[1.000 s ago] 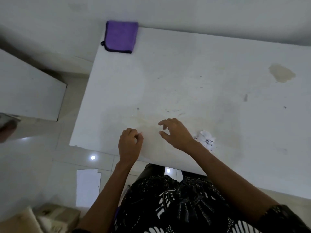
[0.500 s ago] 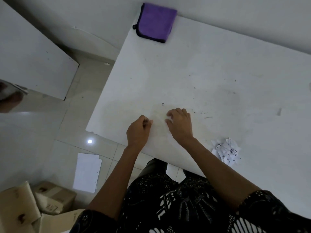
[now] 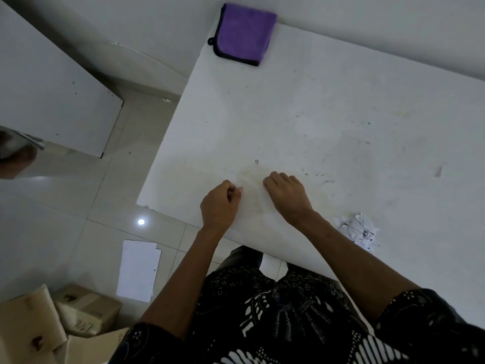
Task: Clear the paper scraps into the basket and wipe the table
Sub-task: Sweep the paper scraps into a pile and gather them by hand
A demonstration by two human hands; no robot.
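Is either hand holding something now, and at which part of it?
It cannot be told. The left hand has thumb and forefinger pinched together, but nothing shows between them. The right hand curls its fingertips out of sight.

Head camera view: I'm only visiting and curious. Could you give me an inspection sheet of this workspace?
Surface: white table, stained and speckled with small marks.
Job's things: crumpled paper scraps near the front edge, beside the right forearm; folded purple cloth at the far left corner; basket not in view.
Clutter: cardboard boxes and a white sheet on the floor at left.
Hands: left hand and right hand on the table, fingers curled; cannot tell whether either pinches anything.
Cables: nothing seen.
Surroundings: tiled floor; white panel at left.
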